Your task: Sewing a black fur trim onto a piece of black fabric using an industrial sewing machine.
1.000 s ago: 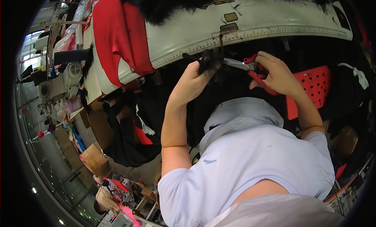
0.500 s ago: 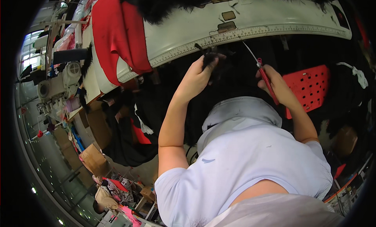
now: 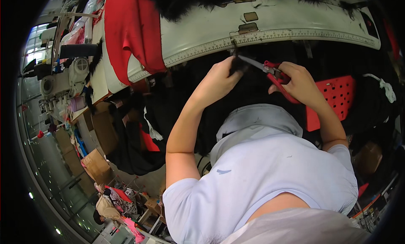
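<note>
Pointing leftward from the grasping right hand (image 3: 300, 83), red-handled scissors (image 3: 268, 70) aim at black fur (image 3: 237, 65) pinched by the left hand (image 3: 218, 82)

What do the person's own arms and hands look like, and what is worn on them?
The left hand and right hand are bare, without gloves; no watch or bracelet shows at the wrists. The forearms are uncovered too. Short, loose, pale bluish-white sleeves, matching the shirt, end above the elbows.
</note>
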Tool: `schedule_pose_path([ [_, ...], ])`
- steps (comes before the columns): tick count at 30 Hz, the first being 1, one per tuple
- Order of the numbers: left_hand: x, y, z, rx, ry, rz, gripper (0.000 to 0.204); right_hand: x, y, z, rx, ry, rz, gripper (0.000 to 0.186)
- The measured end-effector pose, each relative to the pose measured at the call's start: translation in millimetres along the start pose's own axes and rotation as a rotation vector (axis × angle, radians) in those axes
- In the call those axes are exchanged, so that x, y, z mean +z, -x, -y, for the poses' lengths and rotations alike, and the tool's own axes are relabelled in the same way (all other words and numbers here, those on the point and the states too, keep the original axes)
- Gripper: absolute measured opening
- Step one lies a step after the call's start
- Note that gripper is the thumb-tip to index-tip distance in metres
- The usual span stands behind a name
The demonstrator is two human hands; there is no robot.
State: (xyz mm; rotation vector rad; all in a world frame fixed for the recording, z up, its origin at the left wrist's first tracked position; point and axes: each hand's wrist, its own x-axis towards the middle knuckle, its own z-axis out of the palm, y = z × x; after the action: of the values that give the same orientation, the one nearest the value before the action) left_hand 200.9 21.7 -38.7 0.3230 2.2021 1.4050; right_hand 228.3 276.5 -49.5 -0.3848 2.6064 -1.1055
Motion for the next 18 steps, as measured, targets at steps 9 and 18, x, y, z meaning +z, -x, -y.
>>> schedule_pose_path([
  [9, -8.1, 3.8, 8.1, 0.071, 0.143, -0.009, 0.024, -5.0, 9.7, -5.0, 0.134, -0.040, -0.009, 0.043],
  [18, -2.7, 0.7, 5.0, 0.044, 0.050, 0.063, 0.019, 0.3, 7.9, 0.3, -0.033, 0.040, 0.024, 0.049],
])
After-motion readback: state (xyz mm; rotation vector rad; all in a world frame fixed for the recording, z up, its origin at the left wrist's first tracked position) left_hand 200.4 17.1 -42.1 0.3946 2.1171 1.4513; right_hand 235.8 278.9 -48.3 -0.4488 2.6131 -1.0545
